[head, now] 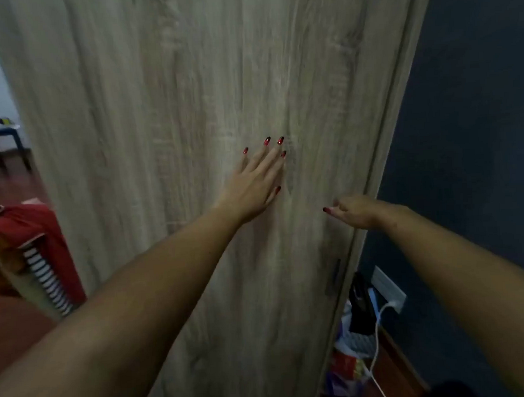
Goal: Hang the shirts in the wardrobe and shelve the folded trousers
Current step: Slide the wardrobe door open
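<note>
Clothes (35, 237) lie piled at lower left, neither hung nor shelved yet, we judge. Our left hand (253, 180) presses flat, fingers straight, on the wardrobe door (159, 112) mid-frame; our right hand (357, 209) is at its right edge, grip unclear.

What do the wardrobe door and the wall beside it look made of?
Wardrobe door: likely laminated board or wood, matte pale oak look; grain streaks and knots, no gloss. Wall: probably painted plaster, matte dark blue, even and seamless.
</note>
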`<action>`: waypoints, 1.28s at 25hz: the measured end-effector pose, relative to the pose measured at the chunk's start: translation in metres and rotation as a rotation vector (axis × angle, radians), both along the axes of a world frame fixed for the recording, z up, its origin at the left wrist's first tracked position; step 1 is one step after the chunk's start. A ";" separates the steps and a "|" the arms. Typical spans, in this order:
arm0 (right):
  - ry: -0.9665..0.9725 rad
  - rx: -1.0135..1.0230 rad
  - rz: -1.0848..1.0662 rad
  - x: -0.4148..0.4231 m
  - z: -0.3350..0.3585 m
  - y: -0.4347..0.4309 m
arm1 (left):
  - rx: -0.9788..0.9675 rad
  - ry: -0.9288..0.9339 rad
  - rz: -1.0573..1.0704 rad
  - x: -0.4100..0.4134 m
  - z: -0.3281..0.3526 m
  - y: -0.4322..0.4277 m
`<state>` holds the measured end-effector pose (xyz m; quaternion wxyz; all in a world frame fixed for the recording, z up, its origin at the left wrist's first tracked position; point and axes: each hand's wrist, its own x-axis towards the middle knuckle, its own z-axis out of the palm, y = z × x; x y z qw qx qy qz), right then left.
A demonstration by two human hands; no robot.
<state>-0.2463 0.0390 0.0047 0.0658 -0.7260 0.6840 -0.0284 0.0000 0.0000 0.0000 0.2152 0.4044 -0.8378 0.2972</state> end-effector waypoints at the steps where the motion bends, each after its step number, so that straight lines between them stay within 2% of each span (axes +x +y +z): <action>1: 0.013 0.046 0.006 -0.007 -0.015 -0.004 | -0.021 -0.019 -0.003 -0.010 -0.010 -0.005; 4: -0.041 0.137 -0.051 -0.027 -0.066 -0.016 | -0.065 -0.076 -0.066 -0.036 -0.048 -0.018; 10: -0.414 0.279 -0.111 -0.072 -0.156 -0.053 | -0.095 -0.111 -0.039 -0.068 -0.105 -0.039; 15: -0.619 0.224 -0.183 -0.077 -0.214 -0.072 | -0.176 -0.157 -0.034 -0.060 -0.119 -0.052; 23: -0.681 0.206 -0.073 -0.038 -0.215 -0.069 | -0.244 -0.098 0.067 -0.026 -0.137 -0.054; 27: -0.737 0.208 0.024 0.010 -0.215 -0.066 | -0.282 -0.105 0.133 0.023 -0.142 -0.056; 32: -0.661 0.226 0.211 0.087 -0.215 -0.053 | -0.246 -0.069 0.246 0.099 -0.154 -0.049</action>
